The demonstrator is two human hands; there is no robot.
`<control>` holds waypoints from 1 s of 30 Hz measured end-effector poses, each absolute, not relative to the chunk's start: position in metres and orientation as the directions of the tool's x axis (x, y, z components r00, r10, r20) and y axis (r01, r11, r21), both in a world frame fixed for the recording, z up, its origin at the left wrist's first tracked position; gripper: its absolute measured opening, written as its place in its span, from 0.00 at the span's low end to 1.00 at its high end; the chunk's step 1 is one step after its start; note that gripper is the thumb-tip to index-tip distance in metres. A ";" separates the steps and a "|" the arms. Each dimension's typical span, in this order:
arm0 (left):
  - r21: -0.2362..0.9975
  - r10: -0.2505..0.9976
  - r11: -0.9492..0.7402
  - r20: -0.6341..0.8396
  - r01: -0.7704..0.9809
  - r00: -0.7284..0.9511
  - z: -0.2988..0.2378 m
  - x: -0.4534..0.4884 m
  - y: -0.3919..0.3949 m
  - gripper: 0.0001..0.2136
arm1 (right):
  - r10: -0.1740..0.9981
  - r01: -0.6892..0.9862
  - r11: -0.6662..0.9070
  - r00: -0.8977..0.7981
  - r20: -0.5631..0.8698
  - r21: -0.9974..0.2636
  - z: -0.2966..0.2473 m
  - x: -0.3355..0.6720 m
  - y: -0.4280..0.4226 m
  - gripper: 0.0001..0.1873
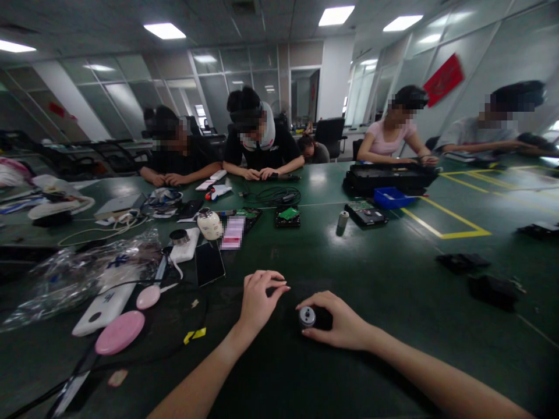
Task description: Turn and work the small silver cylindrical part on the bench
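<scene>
My right hand (345, 323) curls round a small round motor (307, 318), a grey metal cylinder standing on the green table with its end face up. The thumb and forefinger grip it from two sides; dark holes show in its face. My left hand (261, 297) is raised just to the left and beyond it, apart from the motor. Its thumb and fingertips are brought close together in a pinch, and whatever may be between them is too small to make out.
Ahead are a silver cylinder (343, 221), a hard drive (369, 214) and another with a green board (288, 224). On the left lie a phone (209, 263), a pink round case (120, 333), cables and plastic wrap (87, 267). Black parts (493, 291) lie right. Several people sit opposite.
</scene>
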State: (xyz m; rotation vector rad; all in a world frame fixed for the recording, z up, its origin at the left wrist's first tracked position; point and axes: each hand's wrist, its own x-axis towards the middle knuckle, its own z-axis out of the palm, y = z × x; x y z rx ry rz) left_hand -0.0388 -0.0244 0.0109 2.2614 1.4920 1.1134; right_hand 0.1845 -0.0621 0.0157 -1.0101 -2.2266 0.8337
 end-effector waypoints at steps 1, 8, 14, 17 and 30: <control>0.537 0.875 -0.439 0.438 0.720 0.207 0.007 -0.041 -0.020 0.06 | 0.796 0.454 0.522 -0.564 0.220 -0.722 0.016 0.184 -0.062 0.22; 0.530 0.906 -0.365 0.390 0.766 0.162 -0.002 -0.040 -0.018 0.09 | 0.790 0.451 0.524 -0.574 0.214 -0.723 0.018 0.184 -0.064 0.22; 0.801 0.889 -0.456 0.424 0.388 0.171 0.010 -0.025 -0.044 0.04 | 0.749 0.462 0.611 -0.601 0.279 -0.643 0.017 0.183 -0.060 0.19; 0.848 0.859 -0.487 0.421 0.211 0.290 0.015 -0.016 -0.062 0.05 | 0.727 0.484 0.651 -0.618 0.298 -0.584 0.016 0.182 -0.058 0.17; 0.808 0.812 -0.549 0.454 0.213 0.368 0.017 -0.016 -0.070 0.04 | 0.703 0.502 0.685 -0.647 0.296 -0.529 0.018 0.182 -0.057 0.15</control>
